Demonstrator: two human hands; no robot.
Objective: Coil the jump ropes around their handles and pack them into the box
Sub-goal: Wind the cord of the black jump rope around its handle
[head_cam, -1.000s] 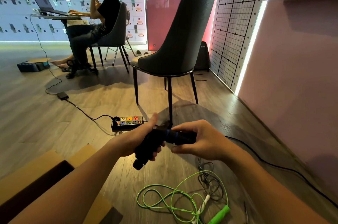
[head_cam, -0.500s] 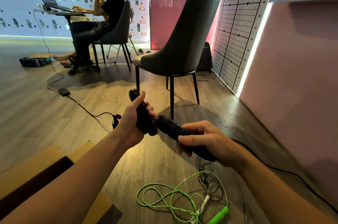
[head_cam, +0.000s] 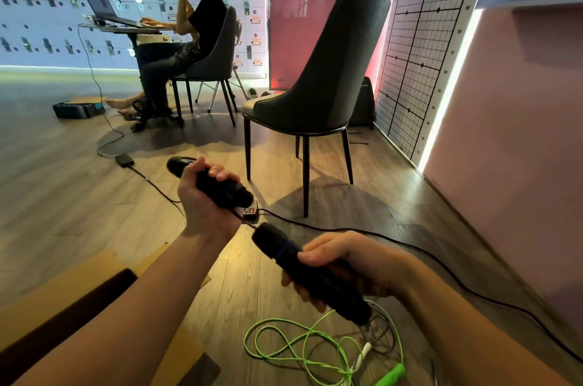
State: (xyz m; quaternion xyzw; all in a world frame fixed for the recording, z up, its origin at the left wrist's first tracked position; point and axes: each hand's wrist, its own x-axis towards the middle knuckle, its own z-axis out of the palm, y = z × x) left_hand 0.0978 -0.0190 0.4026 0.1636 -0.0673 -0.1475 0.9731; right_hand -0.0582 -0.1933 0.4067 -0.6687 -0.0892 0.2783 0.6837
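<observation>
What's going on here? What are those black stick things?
They are jump rope handles. A person grips one black handle in the left hand and the other black handle in the right hand, holding them apart above the floor. A green jump rope lies loose and uncoiled on the floor below. The cardboard box sits open at the left.

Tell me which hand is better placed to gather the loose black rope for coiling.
Right. The right hand holds its black handle low, with the loose black rope trailing just beneath; the left hand holds the other handle raised, farther away.
</observation>
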